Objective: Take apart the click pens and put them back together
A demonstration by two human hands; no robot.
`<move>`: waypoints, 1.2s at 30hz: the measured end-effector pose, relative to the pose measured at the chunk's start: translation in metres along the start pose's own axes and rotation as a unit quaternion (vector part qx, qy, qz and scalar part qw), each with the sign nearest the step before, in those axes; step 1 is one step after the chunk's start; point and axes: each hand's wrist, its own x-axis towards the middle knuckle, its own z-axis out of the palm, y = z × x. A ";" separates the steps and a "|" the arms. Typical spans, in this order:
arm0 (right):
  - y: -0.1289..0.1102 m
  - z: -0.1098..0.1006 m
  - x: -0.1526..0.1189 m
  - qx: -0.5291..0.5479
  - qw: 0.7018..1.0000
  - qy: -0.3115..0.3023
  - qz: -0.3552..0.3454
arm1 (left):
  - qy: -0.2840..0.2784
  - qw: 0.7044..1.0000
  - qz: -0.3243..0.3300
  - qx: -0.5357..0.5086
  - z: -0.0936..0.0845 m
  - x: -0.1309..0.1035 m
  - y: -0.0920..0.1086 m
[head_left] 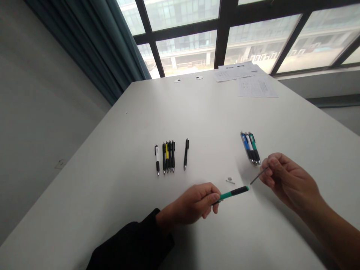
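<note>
A green pen (226, 195) is held in the left grip (198, 202), which is closed around its rear part, with the thumb laid along the side. The pen's black section (239, 191) is pointed out to the right of that grip, and its green-rimmed end is left uncovered. In the right grip (287, 180) a thin dark refill (259, 175) is pinched narrowly between thumb and fingertips. The refill is slanted down and leftward from the right grip, its lower end being held just beside the pen's rimmed end.

Beyond the pen, between the two grips, a small metal piece (230, 179) and a slim pale piece (230, 182) are seen lying close together on the white surface (112, 180). Just beyond and left of the right grip, a blue pen (245, 141), a white pen (249, 142) and a green-and-black pen (253, 144) are laid side by side. Beyond the left grip, a lone black pen (186, 153) is set apart; farther left, a yellow pen (167, 153) is grouped among dark pens (173, 157), with a white-and-black pen (157, 159) placed beside them. Well beyond both grips, printed papers (258, 88) are spread near the window (185, 48).
</note>
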 end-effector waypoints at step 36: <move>-0.002 0.005 -0.013 -0.243 0.955 -0.167 0.037 | 0.001 1.000 -0.013 -0.017 -0.001 0.001 -0.008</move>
